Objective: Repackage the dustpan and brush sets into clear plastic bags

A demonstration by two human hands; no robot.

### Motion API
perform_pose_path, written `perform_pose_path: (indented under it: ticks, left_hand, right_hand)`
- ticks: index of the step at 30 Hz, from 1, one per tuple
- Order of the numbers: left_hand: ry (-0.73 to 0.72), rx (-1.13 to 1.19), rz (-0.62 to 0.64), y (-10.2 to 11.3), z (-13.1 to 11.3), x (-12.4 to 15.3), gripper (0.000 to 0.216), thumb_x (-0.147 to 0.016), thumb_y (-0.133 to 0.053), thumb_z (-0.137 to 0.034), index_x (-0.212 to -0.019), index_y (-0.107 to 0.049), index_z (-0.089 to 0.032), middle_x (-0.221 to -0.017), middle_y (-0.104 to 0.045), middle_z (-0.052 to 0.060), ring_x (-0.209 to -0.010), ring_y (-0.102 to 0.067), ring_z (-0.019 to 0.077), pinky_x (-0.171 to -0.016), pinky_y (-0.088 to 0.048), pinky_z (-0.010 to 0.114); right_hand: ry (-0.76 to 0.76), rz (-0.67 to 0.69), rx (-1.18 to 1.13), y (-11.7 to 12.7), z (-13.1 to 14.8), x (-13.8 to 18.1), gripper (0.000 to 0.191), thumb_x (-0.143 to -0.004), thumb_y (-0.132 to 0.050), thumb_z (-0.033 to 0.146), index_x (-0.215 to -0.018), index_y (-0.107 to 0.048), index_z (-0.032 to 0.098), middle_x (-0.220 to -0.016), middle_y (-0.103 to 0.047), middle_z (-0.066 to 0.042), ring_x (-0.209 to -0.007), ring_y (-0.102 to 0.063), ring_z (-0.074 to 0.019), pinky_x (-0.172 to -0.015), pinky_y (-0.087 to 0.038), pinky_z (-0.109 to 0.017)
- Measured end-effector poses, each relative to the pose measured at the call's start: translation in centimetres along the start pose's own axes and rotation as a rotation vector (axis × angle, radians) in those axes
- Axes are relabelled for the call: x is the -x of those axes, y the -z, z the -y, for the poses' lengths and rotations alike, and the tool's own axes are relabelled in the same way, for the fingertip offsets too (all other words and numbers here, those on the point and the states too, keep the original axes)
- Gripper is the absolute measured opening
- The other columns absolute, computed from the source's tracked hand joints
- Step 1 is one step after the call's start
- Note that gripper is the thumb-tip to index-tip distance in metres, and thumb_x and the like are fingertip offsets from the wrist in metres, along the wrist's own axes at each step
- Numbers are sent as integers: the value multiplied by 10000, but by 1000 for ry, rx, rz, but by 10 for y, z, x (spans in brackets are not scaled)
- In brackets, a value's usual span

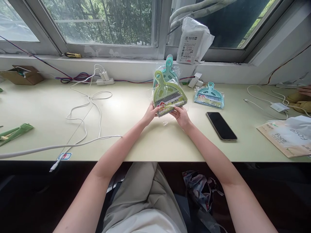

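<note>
Between my two hands is a green mini dustpan and brush set (167, 92) in clear plastic wrap, tilted up with its handle pointing away from me. My left hand (151, 114) grips its lower left corner, and my right hand (181, 117) grips the lower right edge. Directly behind it stands a blue dustpan set (168, 69), also wrapped and partly hidden by the green one. Another wrapped blue dustpan set (210, 96) lies on the table to the right, apart from my hands.
On the table (136, 142) a black phone (221, 126) lies right, beyond it a tissue pack (289, 136). White cables (85, 123) and a power strip (105, 81) are left, near a cardboard box (26, 75). A wrapped white box (191, 43) stands on the sill. Another person's hand (305, 90) shows far right.
</note>
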State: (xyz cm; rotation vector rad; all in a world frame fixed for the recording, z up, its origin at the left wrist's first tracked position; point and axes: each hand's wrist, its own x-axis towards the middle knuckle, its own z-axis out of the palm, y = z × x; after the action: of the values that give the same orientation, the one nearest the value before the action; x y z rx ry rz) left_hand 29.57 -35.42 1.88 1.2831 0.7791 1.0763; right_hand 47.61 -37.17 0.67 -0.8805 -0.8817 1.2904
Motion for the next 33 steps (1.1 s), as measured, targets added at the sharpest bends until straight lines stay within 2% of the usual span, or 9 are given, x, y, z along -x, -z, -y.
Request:
perform_pose_path:
  ticks: [3,8,11,20,27,30,33]
  left_hand:
    - [-16,13,31,1,0,1,567,-742,-646,-397,-1253,-424,-290,-1271,-577,53,-1117,-590,273,-896,-508,485]
    - [-17,55,96,0,-5,5,577,-743,-664,-410,-1251,-421,-285,-1242,-599,70,-904,-686,244,-867,-519,501]
    - [-18,66,102,-1,-7,6,591,-750,-654,-387,-1274,-407,-270,-1224,-607,86,-843,-703,244,-869,-512,533]
    - [-15,103,77,-1,-4,4,560,-743,-645,-345,-1247,-409,-277,-1214,-614,63,-874,-693,240,-872,-534,526]
    - [7,148,44,1,1,2,567,-738,-625,-287,-1260,-403,-296,-1246,-584,51,-959,-673,276,-890,-520,588]
    - [11,173,19,4,2,-1,563,-732,-613,-259,-1252,-400,-295,-1236,-582,50,-961,-669,268,-866,-543,565]
    - [48,172,-22,12,-1,-4,563,-730,-591,-243,-1249,-380,-292,-1192,-600,50,-901,-683,243,-804,-579,505]
  right_hand:
    - [7,-7,-2,0,0,1,219,-713,-688,262,-901,-579,228,-949,-725,1,-928,-697,-197,-925,-569,-403]
    - [42,-7,17,0,2,3,236,-706,-702,271,-903,-578,230,-964,-723,-2,-950,-690,-195,-936,-563,-394]
    - [59,6,17,0,1,3,259,-703,-715,282,-913,-574,230,-971,-720,-5,-967,-686,-201,-943,-562,-398]
    - [42,6,-15,-2,3,4,218,-709,-694,235,-901,-591,223,-943,-727,0,-929,-695,-193,-948,-560,-396]
    - [-17,34,-11,1,3,0,185,-731,-683,235,-899,-605,221,-932,-738,8,-856,-711,-186,-924,-567,-399]
    - [-86,23,60,8,8,-3,127,-792,-642,279,-889,-615,202,-884,-744,-28,-804,-720,-197,-861,-588,-389]
    - [-132,49,221,18,14,-7,185,-851,-583,345,-925,-625,181,-905,-743,-78,-800,-724,-214,-777,-599,-369]
